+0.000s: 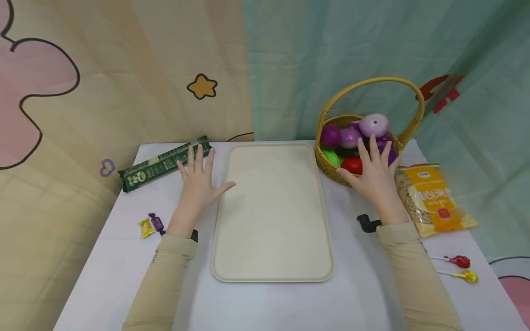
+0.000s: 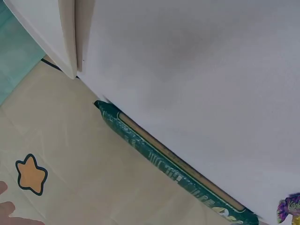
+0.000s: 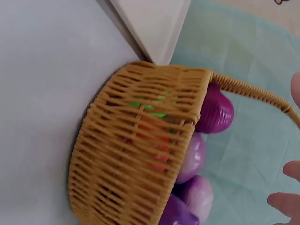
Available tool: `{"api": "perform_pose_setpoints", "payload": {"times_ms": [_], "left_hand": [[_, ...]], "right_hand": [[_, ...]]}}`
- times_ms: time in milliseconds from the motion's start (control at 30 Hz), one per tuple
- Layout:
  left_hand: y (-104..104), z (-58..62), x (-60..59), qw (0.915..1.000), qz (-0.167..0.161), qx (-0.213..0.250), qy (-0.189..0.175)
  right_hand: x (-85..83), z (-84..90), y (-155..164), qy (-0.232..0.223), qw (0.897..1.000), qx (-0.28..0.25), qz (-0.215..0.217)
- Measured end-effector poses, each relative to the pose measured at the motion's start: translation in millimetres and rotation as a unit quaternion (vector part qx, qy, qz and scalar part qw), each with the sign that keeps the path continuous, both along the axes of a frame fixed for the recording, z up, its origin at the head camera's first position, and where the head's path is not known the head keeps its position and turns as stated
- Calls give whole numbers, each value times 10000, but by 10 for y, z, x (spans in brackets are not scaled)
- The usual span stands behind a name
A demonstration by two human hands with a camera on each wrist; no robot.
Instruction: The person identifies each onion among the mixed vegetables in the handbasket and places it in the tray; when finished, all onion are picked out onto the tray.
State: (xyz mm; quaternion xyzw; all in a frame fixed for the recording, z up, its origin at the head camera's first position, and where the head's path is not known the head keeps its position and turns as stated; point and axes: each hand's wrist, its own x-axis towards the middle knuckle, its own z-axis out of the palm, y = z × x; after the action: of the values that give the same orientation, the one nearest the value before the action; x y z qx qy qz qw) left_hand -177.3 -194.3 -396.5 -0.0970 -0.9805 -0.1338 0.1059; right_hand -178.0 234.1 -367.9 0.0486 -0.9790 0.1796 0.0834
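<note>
The right hand is spread with straight fingers over the near rim of the round woven wicker basket with an arched handle, which stands at the table's far right edge — the fingertips reach over the basket's contents and grip nothing. Directly under the fingers lie a red round vegetable and a dark purple one; further in sit pale purple onions and a green piece.

The left hand lies flat and open on the white tablecloth, fingers fanned, thumb tip touching the left edge of the cream rectangular tray. Its fingertips end just short of a long dark green packet lying aslant near the far left corner — hand and packet appear apart.
</note>
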Motion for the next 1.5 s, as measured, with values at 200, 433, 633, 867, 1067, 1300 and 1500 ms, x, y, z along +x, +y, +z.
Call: {"api": "perform_pose_setpoints", "payload": {"times_ms": [200, 433, 633, 867, 1067, 1300, 1500], "left_hand": [[-131, -55, 52, 9978, 81, 567, -328], [-125, -182, 109, 9895, -39, 931, -1109], [-103, -296, 111, 9758, 8, 1090, -1896], [-111, -384, 148, 9447, 196, 1633, -2837], [-61, -451, 125, 9354, -54, 1891, -2989], [-65, -484, 171, 9378, 115, 1730, -3008], [-88, -501, 258, 9377, 92, 1699, -3029]], "right_hand": [[-81, -51, 105, 0, 9988, -424, -255], [-138, -143, 352, -242, 9869, -1265, -975], [-151, -236, 510, -346, 9710, -1856, -1467], [-213, -386, 588, -276, 9605, -2077, -1829], [-267, -428, 665, -324, 9676, -1698, -1839], [-328, -450, 668, -234, 9757, -1407, -1661], [-237, -371, 550, -180, 9642, -1932, -1809]]}}
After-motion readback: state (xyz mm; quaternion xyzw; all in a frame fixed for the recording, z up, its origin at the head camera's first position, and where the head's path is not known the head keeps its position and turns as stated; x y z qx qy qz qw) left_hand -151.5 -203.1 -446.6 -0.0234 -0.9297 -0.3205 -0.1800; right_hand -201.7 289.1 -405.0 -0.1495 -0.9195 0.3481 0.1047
